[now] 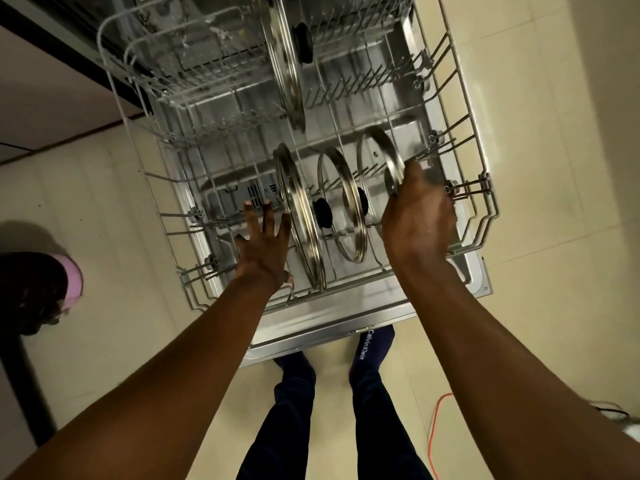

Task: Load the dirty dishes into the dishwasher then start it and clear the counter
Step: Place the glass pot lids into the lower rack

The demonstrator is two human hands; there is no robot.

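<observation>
The dishwasher's lower rack (481, 161) is pulled out over the open door (332, 323). Three glass pot lids with steel rims stand on edge in its near rows: a large lid (301, 223), a middle lid (341, 206) and a right lid (381, 157). My right hand (419, 220) grips the right lid's rim from the right side. My left hand (263, 244) hovers with spread fingers just left of the large lid, touching nothing I can make out. Another large lid (287, 60) stands in the far part of the rack.
A second wire rack (145, 74) sits at the back left above the lower one. Pale floor tiles surround the door. An orange cable (436, 420) lies on the floor at the right. Another person's head with a pink band (69, 282) is at the left edge.
</observation>
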